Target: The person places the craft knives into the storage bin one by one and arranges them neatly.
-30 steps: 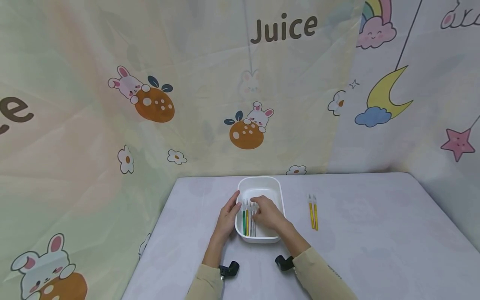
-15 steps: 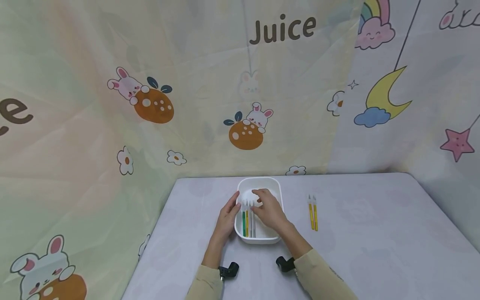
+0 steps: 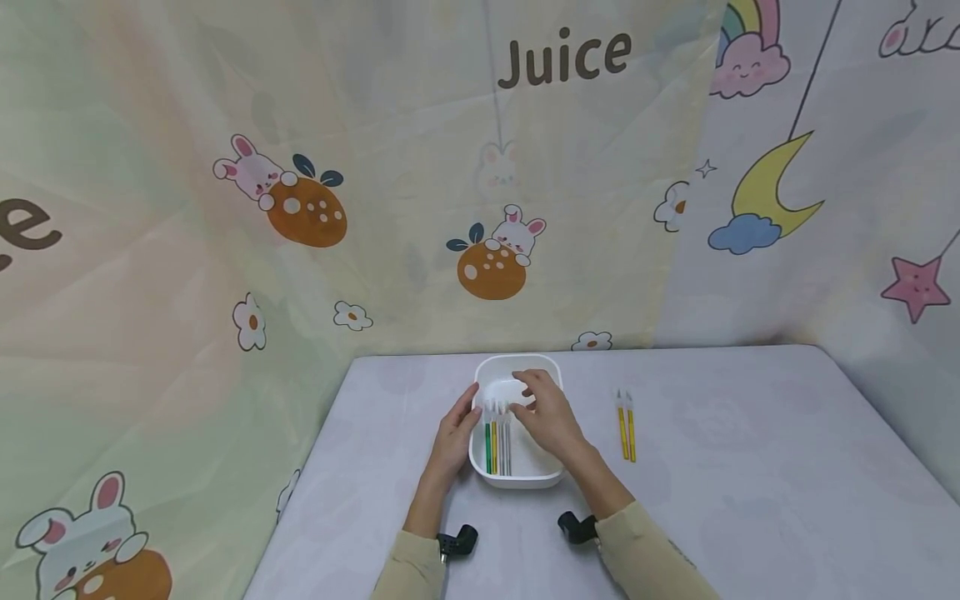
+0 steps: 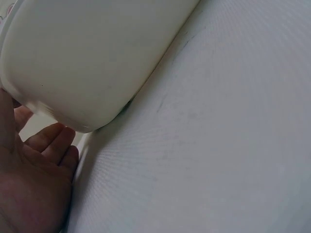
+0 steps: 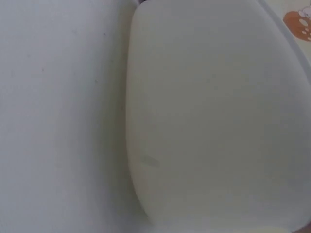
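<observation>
Right grip (image 3: 551, 419) is hovering, fingers apart, by slim sticks (image 3: 494, 448) lying in white tray (image 3: 522, 482); left grip (image 3: 452, 435), unclenched, is touching tray's side. Sticks probably light, stiff, rolling easily; pinch mid-shaft.

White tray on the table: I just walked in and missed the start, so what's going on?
A person rests the left hand against the left side of the white tray, while the right hand hovers over it, seemingly holding nothing. Inside, slim sticks, green, yellow and greyish, lie in a row. Two yellow sticks lie on the table, right of the tray.
</observation>
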